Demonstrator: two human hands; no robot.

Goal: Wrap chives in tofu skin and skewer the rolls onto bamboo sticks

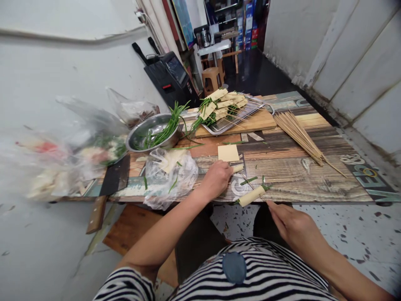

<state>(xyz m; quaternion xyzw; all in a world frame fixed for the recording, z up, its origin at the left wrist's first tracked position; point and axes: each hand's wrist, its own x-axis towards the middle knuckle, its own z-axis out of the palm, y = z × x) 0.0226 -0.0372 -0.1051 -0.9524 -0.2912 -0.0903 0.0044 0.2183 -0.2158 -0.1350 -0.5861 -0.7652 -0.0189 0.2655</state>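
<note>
My left hand (218,179) is closed over a small pale-yellow tofu-sheet roll (237,168) on the table, mostly covered by the fingers. In my right hand (291,223) is the end of a thin wooden skewer (247,180), pinched between thumb and fingers. The skewer runs through a second tofu roll (251,196), with green chive ends poking out, and its far part points towards the left hand. Whether its tip enters the left roll I cannot tell. Just beyond the left hand lies a flat square tofu sheet (228,153).
A metal tray (216,130) of skewered rolls rests on a wooden board (260,122). Bare skewers (297,136) lie right. Leftward are a steel bowl (133,142) of chives, a plastic bag (188,169) of sheets, and a cleaver (115,179) overhanging the table edge.
</note>
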